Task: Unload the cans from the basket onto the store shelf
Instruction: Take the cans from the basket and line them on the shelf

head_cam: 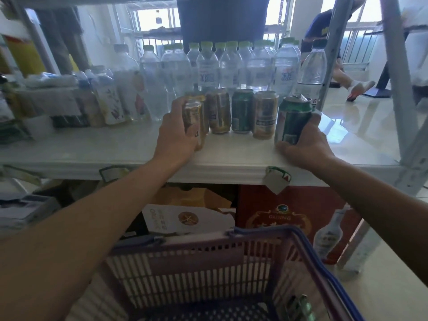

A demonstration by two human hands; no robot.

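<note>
My left hand (pixel 176 133) grips a gold can (pixel 194 121) standing at the left end of a row of cans on the white shelf (pixel 115 149). My right hand (pixel 305 144) wraps around a green can (pixel 292 120) at the row's right end, its base at the shelf surface. Between them stand a gold can (pixel 218 111), a green can (pixel 242 111) and another gold can (pixel 264 114). The pink basket (pixel 208 253) with blue handles sits below, near my body; one green can (pixel 301 308) lies in its right corner.
Clear water bottles (pixel 208 66) with green caps fill the shelf behind the cans. Juice bottles (pixel 108 100) stand at the left. Cardboard boxes (pixel 278 214) sit under the shelf. A grey shelf post (pixel 393 77) rises at the right. A person's leg (pixel 354 82) shows beyond.
</note>
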